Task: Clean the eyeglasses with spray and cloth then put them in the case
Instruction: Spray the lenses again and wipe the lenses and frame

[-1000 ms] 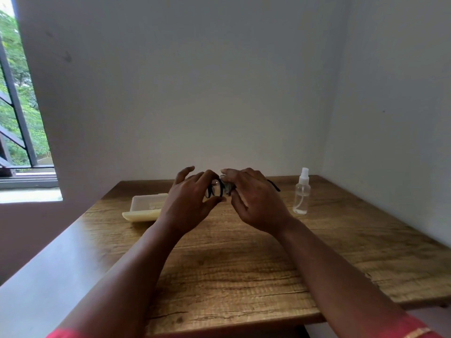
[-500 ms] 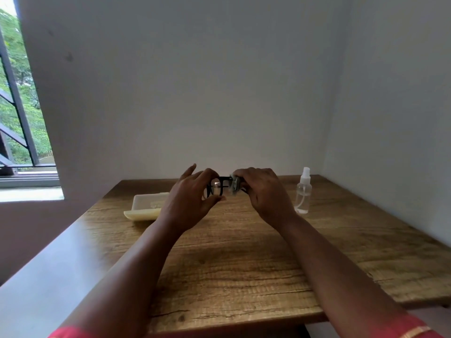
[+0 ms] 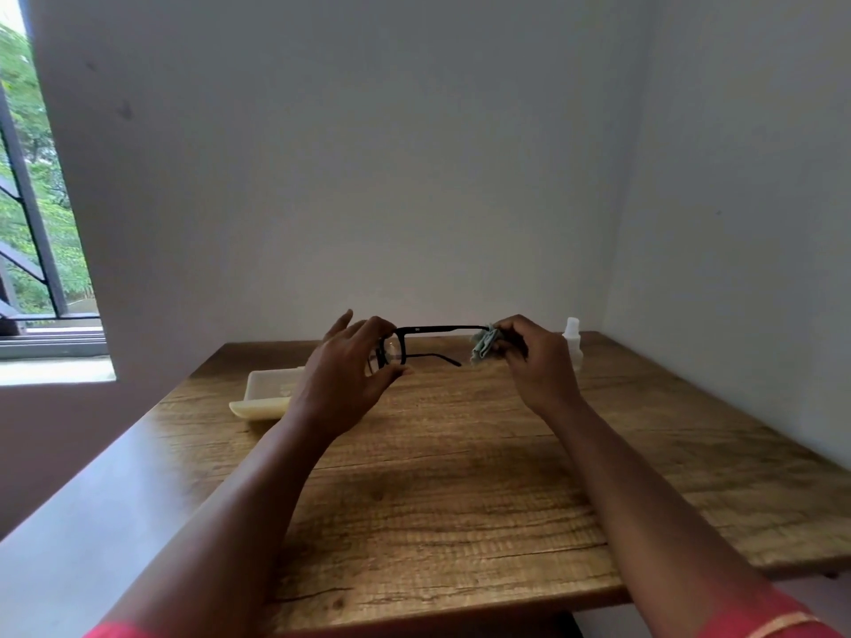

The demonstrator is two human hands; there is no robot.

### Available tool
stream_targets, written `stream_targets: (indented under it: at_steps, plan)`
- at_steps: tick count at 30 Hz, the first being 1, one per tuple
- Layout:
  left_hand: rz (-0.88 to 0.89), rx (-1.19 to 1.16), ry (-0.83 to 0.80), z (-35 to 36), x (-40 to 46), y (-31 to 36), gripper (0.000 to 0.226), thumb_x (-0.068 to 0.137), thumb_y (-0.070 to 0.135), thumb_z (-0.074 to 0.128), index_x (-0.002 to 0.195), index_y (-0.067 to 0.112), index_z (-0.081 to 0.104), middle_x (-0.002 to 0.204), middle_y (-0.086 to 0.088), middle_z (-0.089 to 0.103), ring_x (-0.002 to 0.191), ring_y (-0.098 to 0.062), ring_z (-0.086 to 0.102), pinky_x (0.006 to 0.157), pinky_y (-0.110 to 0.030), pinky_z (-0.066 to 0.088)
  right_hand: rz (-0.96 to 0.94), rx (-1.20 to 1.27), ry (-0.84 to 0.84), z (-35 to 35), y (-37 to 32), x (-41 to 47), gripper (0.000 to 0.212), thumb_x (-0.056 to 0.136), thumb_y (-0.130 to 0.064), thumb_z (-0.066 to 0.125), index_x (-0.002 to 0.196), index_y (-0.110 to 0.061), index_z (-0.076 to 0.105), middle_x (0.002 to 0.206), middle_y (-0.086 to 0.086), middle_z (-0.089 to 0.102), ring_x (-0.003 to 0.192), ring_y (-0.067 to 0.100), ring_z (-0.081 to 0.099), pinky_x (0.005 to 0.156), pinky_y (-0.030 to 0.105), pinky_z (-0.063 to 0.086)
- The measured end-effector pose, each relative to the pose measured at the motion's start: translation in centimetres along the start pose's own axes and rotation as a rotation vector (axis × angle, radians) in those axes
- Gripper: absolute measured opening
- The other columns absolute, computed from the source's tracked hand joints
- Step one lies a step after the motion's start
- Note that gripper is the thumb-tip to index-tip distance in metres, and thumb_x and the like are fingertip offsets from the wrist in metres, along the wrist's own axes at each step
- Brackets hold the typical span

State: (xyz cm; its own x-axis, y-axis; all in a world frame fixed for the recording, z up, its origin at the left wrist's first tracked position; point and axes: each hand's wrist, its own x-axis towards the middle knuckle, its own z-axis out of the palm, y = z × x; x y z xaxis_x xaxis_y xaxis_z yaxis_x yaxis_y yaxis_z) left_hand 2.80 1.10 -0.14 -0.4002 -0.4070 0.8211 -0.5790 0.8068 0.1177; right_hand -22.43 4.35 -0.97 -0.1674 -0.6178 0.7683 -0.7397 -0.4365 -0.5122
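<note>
Sliding outward from the lens, the right hand (image 3: 536, 361) pinched the cloth (image 3: 484, 345) at a temple tip, apparently wiping it; the left hand (image 3: 347, 368) gripped the glasses (image 3: 416, 345) above the worktop (image 3: 460, 476), case (image 3: 265, 396) unused.

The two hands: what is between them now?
In the head view, one black temple arm of the eyeglasses spans from the left hand to the cloth pinched in the right hand.

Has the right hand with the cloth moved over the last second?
Yes. The right hand, pinching the cloth, has slid right along the eyeglasses arm, toward the spray bottle, which stayed put.
</note>
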Motion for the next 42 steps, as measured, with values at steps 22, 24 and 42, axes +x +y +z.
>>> stream_targets:
  at_steps: [22,24,42]
  plan:
    - [0.144,0.182,-0.067,0.6,0.2,1.0,0.034,0.083,0.032,0.07,0.11,0.014,0.058,0.104,-0.002,0.069,0.097,-0.017,0.067,0.118,-0.039,0.02,-0.519,-0.302,-0.132,2.3,-5.0,-1.3,0.029,0.095,-0.023,0.047,0.113,-0.01,0.064,0.098,0.003,0.069,0.084,0.019,0.063,0.072,0.034,0.05]
    - [0.132,0.161,-0.061,0.6,0.2,1.0,0.035,0.084,0.034,0.068,0.11,0.014,0.059,0.104,-0.001,0.069,0.096,-0.016,0.067,0.118,-0.04,0.02,-0.505,-0.295,-0.131,2.2,-4.9,-1.1,0.029,0.094,-0.023,0.046,0.112,-0.01,0.065,0.097,0.003,0.069,0.084,0.02,0.064,0.073,0.033,0.049]
    - [0.021,0.048,-0.019,0.1,0.0,-0.1,0.042,0.084,0.043,0.065,0.112,0.013,0.056,0.108,-0.003,0.069,0.099,-0.016,0.066,0.117,-0.043,0.025,0.042,-0.064,-0.133,-0.1,0.1,0.0,0.024,0.091,0.001,0.061,0.107,-0.012,0.071,0.096,0.002,0.073,0.089,0.012,0.067,0.084,0.027,0.053]
